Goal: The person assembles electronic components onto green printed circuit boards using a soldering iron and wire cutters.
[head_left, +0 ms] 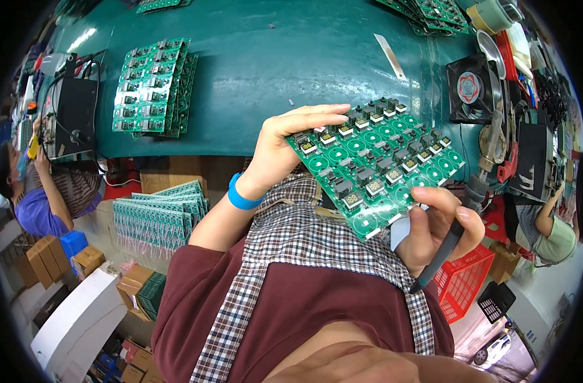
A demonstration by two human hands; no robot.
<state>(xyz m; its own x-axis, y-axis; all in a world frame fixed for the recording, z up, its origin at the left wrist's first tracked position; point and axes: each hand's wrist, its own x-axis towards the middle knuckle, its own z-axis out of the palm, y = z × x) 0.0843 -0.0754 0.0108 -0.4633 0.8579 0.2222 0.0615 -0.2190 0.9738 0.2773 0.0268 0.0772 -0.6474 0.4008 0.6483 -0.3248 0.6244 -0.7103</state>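
Note:
A green circuit board panel (374,163) is tilted above my lap, with rows of small digit displays, dark components and round ring patterns facing up. My left hand (285,137), with a blue band (242,195) on its wrist, grips the panel's left edge, fingers along its far side. At the near right corner, the fingertips of my right hand (441,226) touch the panel's edge. The same hand is closed round a dark grey pen-shaped handle (446,252), which looks like a soldering iron's; its working end cannot be made out.
Stacked boards (152,89) stand on the green table (240,76), more at the far right. A metal blade (390,57) lies beyond the panel; a black fan (468,89) stands right. Boards with wires (157,217) and a red crate (464,281) flank me. Other people sit at both sides.

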